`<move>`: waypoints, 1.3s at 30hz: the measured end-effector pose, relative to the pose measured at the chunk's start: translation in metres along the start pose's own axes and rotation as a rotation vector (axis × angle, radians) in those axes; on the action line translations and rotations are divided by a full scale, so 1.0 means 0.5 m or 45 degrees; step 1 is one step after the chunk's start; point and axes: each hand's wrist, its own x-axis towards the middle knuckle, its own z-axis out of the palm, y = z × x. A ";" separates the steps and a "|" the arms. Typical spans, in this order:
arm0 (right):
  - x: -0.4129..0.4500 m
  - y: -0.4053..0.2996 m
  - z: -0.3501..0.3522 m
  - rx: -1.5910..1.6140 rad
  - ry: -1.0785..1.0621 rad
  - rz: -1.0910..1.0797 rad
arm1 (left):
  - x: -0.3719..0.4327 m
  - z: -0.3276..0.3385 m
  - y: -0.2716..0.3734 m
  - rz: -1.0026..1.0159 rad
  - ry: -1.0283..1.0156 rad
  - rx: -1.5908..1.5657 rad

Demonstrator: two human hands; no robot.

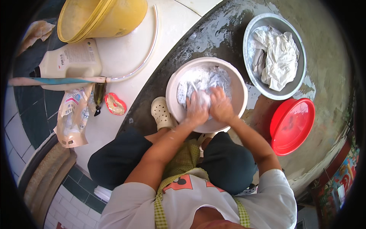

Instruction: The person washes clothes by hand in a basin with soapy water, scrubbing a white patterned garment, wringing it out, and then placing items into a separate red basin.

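Note:
Wet, white-and-blue patterned cloth (219, 77) with suds on it lies in a pale plastic basin (238, 107) between my feet. My left hand (198, 108) is bent around a foamy bunch of this cloth near the middle of the basin. Close beside it, my right hand (221, 105) grips the cloth too, fingers curled and slightly blurred. The hands nearly touch. What lies under the palms is hidden.
At the right stand a metal basin (246, 57) holding a white garment (281, 61) and a tilted red plastic basin (294, 126). Leftward are a yellow bucket (125, 17), a hose (151, 51), a detergent jug (74, 57), a plastic packet (71, 114) and a red soap dish (121, 107).

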 end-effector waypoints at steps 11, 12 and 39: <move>0.176 0.065 0.041 0.106 -0.133 0.488 | 0.247 -0.075 -0.094 -0.070 -0.461 -0.447; 0.190 0.064 0.021 0.245 -0.231 0.603 | 0.248 -0.069 -0.102 0.021 -0.583 -0.388; -0.015 -0.004 0.011 0.037 0.108 -0.111 | -0.004 -0.006 0.011 -0.003 0.104 -0.131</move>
